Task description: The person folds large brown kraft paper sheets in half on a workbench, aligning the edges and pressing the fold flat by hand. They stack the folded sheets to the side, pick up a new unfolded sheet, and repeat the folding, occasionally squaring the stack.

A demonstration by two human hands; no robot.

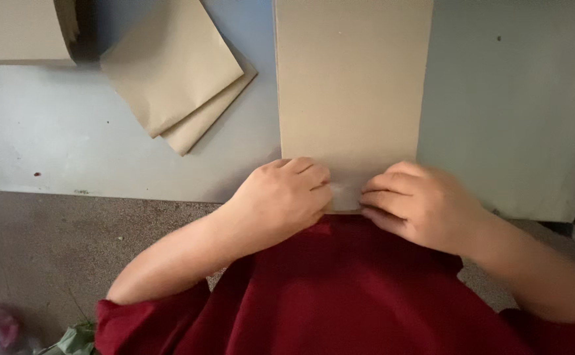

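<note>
- Plainly, the left hand (281, 197) and the right hand (415, 204) met at the near end of a long tan paper sheet (353, 85) lying on the grey table (511, 98).
- The sheet's long axis ran straight away from the person, so nearly all of it lay beyond the fingertips; only its near edge sat under them.
- Both hands had their fingers curled and closed, knuckles up, pinching or pressing that near edge; a small pale patch showed between the two sets of fingertips.
- Neither hand was nearer: they stood level, one on each side of the sheet's midline, almost touching.
- A red garment (340, 296) filled the foreground just below the hands.
- Two folded tan sheets (175, 72) lay well apart to the left, with a stack of tan paper (21, 29) at the far left corner.
</note>
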